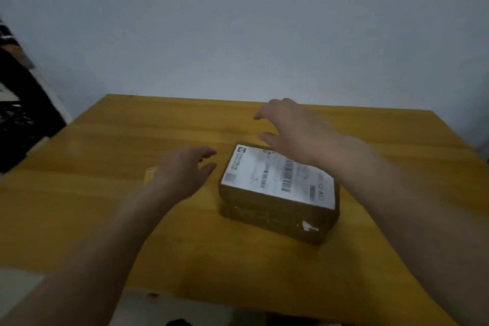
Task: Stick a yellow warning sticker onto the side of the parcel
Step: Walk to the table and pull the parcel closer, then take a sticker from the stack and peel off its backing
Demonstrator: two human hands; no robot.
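Observation:
A brown cardboard parcel (270, 216) lies on the yellow wooden table (105, 140), a white shipping label with barcodes covering its top. My left hand (182, 171) hovers just left of the parcel, fingers spread, holding nothing. My right hand (291, 127) reaches over the parcel's far right corner, fingers apart and empty. A small yellow-and-white object, perhaps the sticker (150, 175), peeks out on the table behind my left hand; most of it is hidden.
A plain grey wall (238, 21) rises behind the table. Dark crates or shelving (21, 103) stand off the table's left edge. The near table edge runs along the bottom, with pale floor below it.

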